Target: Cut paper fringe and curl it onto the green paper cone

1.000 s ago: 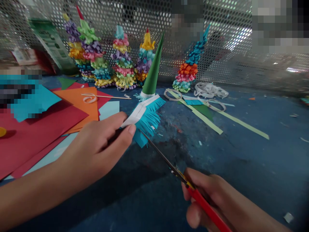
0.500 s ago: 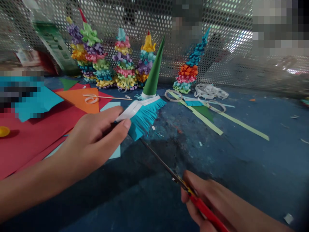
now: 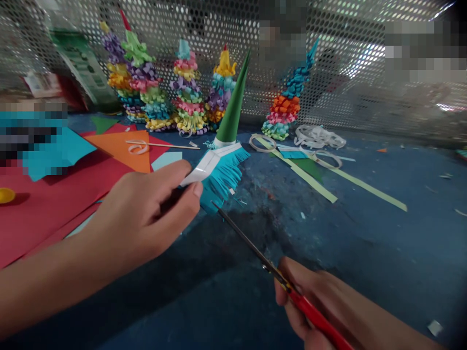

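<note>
Between thumb and fingers, my left hand (image 3: 156, 209) pinches a blue paper strip (image 3: 222, 175) with a white band along its top edge. Narrow cuts turn most of the strip's lower side into fringe; the part by my thumb is uncut. My right hand (image 3: 310, 296) grips red-handled scissors (image 3: 251, 243), whose blade tips lie at the strip's lower uncut corner. Behind the strip stands a green paper cone (image 3: 233, 107) with a white base and a little blue fringe beside it.
Several curled-paper cones (image 3: 188, 92) line the perforated metal screen (image 3: 241, 29). Red sheets (image 3: 47, 214) and an orange piece (image 3: 124, 148) lie at left, near a green-labelled bottle (image 3: 82, 68). Pale green strips (image 3: 314, 182) and a white tape tangle (image 3: 317, 136) lie on the right.
My left hand has shifted slightly right with the strip. The scissor tips have moved slightly up, onto the strip's lower corner, and the fringe hangs a little differently.
</note>
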`<state>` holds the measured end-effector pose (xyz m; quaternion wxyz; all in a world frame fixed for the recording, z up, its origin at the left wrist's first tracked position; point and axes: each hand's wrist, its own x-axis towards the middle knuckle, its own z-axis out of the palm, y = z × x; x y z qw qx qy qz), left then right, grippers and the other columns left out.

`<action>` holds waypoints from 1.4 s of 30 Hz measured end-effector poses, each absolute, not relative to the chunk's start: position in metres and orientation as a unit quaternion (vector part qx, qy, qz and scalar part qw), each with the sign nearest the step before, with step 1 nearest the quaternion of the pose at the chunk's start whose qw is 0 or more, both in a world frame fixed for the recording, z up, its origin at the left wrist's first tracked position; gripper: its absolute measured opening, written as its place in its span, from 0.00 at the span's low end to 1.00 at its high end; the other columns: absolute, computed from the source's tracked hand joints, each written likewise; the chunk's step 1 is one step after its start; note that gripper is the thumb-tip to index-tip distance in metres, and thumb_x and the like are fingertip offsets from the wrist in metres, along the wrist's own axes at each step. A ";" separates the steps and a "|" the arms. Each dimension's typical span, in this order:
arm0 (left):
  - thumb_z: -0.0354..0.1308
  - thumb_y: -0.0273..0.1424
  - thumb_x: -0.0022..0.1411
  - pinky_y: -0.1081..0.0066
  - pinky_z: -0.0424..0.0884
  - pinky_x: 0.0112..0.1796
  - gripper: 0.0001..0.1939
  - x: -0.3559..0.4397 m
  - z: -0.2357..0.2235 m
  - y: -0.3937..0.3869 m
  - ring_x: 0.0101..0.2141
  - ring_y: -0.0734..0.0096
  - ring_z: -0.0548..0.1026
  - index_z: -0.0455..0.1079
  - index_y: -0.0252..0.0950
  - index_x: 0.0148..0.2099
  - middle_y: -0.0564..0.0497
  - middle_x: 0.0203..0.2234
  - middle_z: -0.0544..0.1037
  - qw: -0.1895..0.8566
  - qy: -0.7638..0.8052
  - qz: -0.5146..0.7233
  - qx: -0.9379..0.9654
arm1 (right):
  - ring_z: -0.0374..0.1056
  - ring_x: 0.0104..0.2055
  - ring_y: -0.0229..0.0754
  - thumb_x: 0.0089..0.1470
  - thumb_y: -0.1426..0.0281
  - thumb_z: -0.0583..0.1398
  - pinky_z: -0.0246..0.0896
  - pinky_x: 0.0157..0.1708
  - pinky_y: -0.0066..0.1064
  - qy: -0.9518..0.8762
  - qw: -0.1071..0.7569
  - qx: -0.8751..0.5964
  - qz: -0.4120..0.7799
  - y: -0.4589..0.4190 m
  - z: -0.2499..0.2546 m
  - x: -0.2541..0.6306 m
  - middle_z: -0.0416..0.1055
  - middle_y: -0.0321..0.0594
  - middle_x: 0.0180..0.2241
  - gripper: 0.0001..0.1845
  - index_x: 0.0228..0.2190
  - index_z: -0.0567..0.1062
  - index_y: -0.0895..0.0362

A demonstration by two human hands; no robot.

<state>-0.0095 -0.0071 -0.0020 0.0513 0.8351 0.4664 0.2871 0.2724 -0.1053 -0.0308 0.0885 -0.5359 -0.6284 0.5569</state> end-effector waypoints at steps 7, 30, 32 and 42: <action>0.46 0.36 0.68 0.74 0.52 0.13 0.16 -0.005 -0.004 -0.014 0.11 0.77 0.61 0.56 0.43 0.26 0.62 0.12 0.61 0.079 0.469 0.265 0.839 | 0.57 0.26 0.36 0.53 0.37 0.60 0.54 0.23 0.26 -0.623 0.082 -0.543 0.557 -0.105 -0.030 0.269 0.67 0.35 0.28 0.32 0.36 0.71 0.54; 0.47 0.37 0.71 0.82 0.59 0.14 0.23 -0.001 -0.003 -0.017 0.13 0.81 0.63 0.61 0.41 0.21 0.60 0.13 0.67 0.243 0.492 0.307 0.777 | 0.66 0.29 0.37 0.58 0.40 0.57 0.61 0.27 0.26 -0.461 0.128 -0.524 0.704 -0.102 -0.028 0.265 0.71 0.37 0.26 0.30 0.36 0.73 0.55; 0.47 0.37 0.71 0.82 0.60 0.15 0.22 -0.002 -0.004 -0.018 0.14 0.81 0.64 0.61 0.41 0.22 0.60 0.13 0.67 0.248 0.495 0.305 0.775 | 0.65 0.28 0.37 0.58 0.41 0.59 0.62 0.27 0.25 -0.452 0.129 -0.522 0.712 -0.103 -0.029 0.266 0.72 0.36 0.26 0.28 0.37 0.74 0.55; 0.45 0.38 0.69 0.80 0.60 0.16 0.21 -0.004 -0.001 -0.014 0.15 0.80 0.64 0.59 0.42 0.22 0.60 0.14 0.66 0.260 0.500 0.296 0.771 | 0.62 0.25 0.37 0.55 0.43 0.63 0.57 0.22 0.25 -0.447 0.140 -0.543 0.697 -0.110 -0.038 0.282 0.72 0.37 0.26 0.29 0.45 0.77 0.53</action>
